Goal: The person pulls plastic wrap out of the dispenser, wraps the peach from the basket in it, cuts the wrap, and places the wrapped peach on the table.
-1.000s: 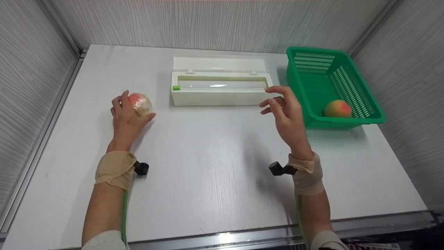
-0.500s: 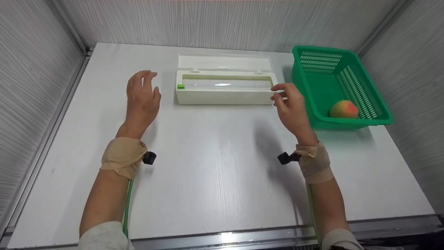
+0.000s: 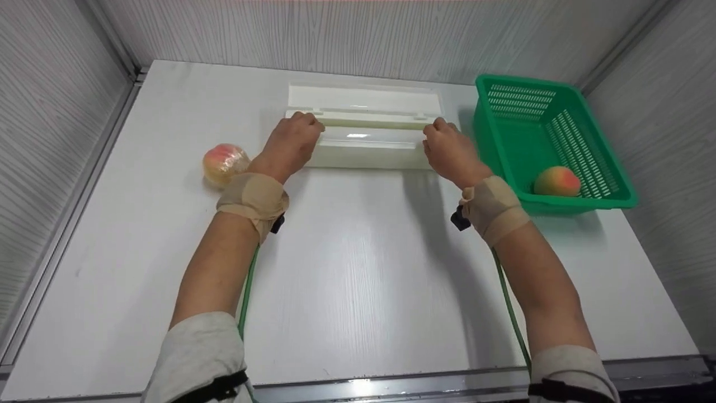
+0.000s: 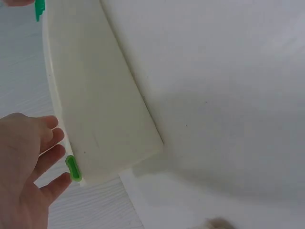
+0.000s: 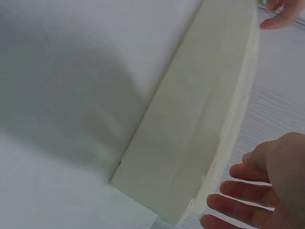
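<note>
A white cling film dispenser stands with its lid raised at the back, a shiny roll of film inside. My left hand is at its left end, fingers bent over the top; the left wrist view shows fingertips right at the rim, beside the green cutter slider. My right hand is at the other end, its fingers close beside the rim in the right wrist view. I cannot tell whether either hand pinches the film. A film-wrapped peach lies left of my left wrist.
A green basket stands at the right, close to my right hand, with an unwrapped peach inside. Grey wood-grain panels border the white table at the back and sides. Green cables run along both forearms.
My left hand has let go of the wrapped peach and moved right to the dispenser's left end. My right hand has moved slightly up and over the dispenser's right end.
</note>
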